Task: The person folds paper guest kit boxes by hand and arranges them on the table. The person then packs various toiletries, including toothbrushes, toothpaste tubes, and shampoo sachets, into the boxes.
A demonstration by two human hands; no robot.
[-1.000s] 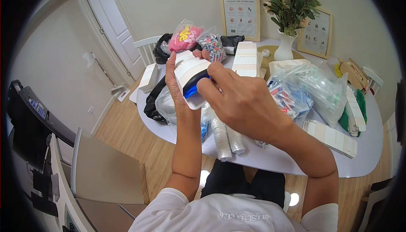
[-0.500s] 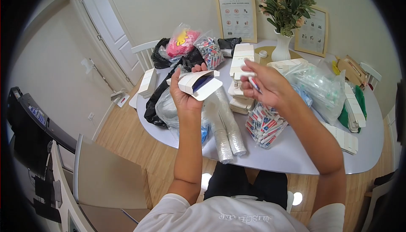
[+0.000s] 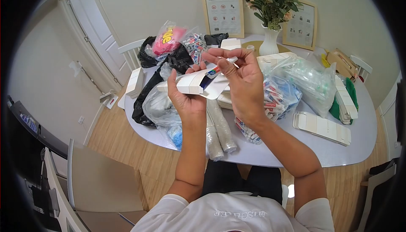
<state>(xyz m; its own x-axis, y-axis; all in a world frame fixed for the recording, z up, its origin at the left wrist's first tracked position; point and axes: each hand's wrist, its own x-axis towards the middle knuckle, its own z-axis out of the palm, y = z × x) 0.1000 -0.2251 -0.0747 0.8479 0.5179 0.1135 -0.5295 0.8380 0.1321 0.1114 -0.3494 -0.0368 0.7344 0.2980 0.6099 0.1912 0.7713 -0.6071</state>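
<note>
My left hand (image 3: 187, 103) is closed around a white cardboard box (image 3: 189, 83), held above the table with its flapped end facing right. Something dark blue shows inside the box's mouth. Between thumb and fingers of my right hand (image 3: 244, 82) is a small toothpaste tube (image 3: 214, 70), white with red and blue print. Its lower end is at the box opening; how far it reaches inside is hard to see. Close to my right forearm lies a clear bag of similar small tubes (image 3: 275, 99). Rolls of clear bubble wrap (image 3: 220, 132) lie below my hands.
On the white table (image 3: 262, 156) are flattened boxes (image 3: 322, 128), a clear bag of greenish items (image 3: 311, 82) and black plastic bags (image 3: 179, 58). A flower vase (image 3: 270, 42) stands at the back before framed notices (image 3: 224, 14). Another bag of tubes (image 3: 194, 48) sits at the back left.
My right hand has moved left with the toothpaste tube, bringing it to the box opening. My left hand keeps hold of the box. The view has shifted slightly right.
</note>
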